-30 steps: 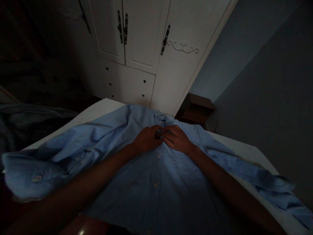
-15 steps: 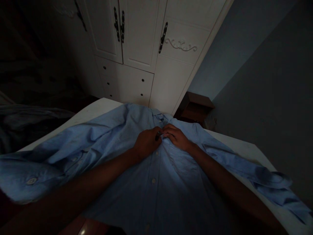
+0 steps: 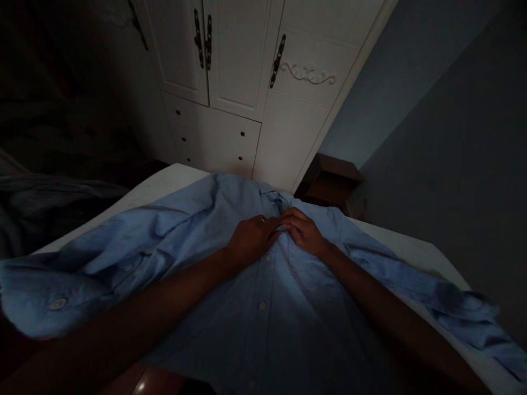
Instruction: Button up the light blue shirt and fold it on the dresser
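Observation:
A blue long-sleeved shirt [image 3: 230,323] lies front up, its collar [image 3: 275,195] at the far end and its sleeves spread to both sides. My left hand [image 3: 253,237] and my right hand [image 3: 303,231] meet on the front strip just below the collar. Fingers of both are closed on the shirt's edge there, pinching the cloth. Whether a button sits between the fingertips is hidden. Below my hands, a light button [image 3: 262,305] shows on the front strip. Another button [image 3: 57,303] is on the cuff at the left.
Under the shirt is a white table or board [image 3: 415,247]. A white wardrobe [image 3: 230,60] with dark handles stands beyond it. To its right is a brown open cabinet [image 3: 335,175]. Dark cloth [image 3: 49,203] lies at the left.
My left fingers have straightened and moved slightly right, over the right fingertips, covering the gap seen before. My right hand stays on the shirt front. The view has shifted a little.

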`<state>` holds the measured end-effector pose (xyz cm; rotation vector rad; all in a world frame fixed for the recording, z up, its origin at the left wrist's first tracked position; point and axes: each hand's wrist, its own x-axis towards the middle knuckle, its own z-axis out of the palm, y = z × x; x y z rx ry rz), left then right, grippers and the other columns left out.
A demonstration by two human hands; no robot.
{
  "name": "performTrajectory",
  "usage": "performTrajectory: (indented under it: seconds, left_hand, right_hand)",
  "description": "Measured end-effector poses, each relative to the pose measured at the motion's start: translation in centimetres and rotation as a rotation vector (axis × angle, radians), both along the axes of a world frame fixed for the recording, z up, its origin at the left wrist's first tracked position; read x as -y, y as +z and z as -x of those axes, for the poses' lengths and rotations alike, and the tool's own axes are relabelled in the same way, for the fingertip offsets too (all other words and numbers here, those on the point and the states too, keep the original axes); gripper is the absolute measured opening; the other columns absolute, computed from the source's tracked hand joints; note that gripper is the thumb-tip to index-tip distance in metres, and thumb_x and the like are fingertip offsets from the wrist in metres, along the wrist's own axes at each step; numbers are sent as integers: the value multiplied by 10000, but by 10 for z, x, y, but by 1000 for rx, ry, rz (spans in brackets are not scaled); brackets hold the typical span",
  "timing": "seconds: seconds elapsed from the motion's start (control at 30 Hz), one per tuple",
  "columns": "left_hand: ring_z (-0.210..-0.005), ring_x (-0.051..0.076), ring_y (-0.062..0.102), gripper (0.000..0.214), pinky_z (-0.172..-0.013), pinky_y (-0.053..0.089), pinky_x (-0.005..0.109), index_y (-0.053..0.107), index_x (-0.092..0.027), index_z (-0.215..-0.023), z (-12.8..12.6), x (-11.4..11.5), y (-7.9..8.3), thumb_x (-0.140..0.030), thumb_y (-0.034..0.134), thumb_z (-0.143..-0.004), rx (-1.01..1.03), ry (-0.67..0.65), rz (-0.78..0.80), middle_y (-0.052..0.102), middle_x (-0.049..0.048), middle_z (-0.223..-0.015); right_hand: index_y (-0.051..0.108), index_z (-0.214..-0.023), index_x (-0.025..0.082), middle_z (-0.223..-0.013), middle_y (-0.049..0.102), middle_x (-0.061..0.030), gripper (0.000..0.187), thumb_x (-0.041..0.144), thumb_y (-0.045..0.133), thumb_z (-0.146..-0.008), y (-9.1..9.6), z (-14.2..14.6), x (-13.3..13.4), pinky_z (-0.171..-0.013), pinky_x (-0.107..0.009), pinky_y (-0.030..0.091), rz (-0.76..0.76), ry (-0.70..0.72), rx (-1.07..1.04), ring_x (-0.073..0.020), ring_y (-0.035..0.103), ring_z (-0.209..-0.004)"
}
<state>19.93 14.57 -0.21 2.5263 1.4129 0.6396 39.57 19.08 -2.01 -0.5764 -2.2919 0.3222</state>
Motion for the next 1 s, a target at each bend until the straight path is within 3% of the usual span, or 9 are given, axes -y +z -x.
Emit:
performTrajectory:
  seconds: [0.17, 0.5, 0.73, 1.0]
  left_hand:
    - [-908, 199, 679, 263, -813, 520, 314, 597, -186, -1175, -3, -1, -2, -257, 514, -935, 13, 30, 29, 720, 72, -1000]
    - [-868, 183, 708, 306, -790, 532, 278, 607, -201, -1137, -4, 0, 3, -167, 600, -833, 241, 124, 193, 749, 30, -982]
    - [-906, 218, 709, 304, -811, 534, 316, 585, -197, -1187, -4, -1, -3, -242, 565, -887, 93, 119, 117, 746, 58, -994]
    - [-950, 189, 696, 282, -882, 533, 313, 595, -197, -1183, -1, -5, -11, -225, 557, -905, 193, 45, 14, 736, 56, -1028]
  right_hand:
    - [657, -1039, 217, -977, 610, -90, 212, 268, 458, -988, 0, 0, 1, -814, -380, 535, -14, -17, 32, -208, 605, -927]
    - [681, -1068, 219, -994, 630, -88, 201, 252, 507, -973, -5, -2, -2, -805, -383, 548, -52, -15, 59, -204, 620, -928]
    - [684, -1069, 230, -982, 637, -80, 190, 237, 524, -967, -3, -4, 1, -793, -370, 557, -50, -17, 46, -193, 628, -914]
    - [678, -1056, 233, -959, 630, -71, 169, 208, 550, -948, 0, -3, 3, -774, -345, 551, -59, -37, -31, -188, 628, -897]
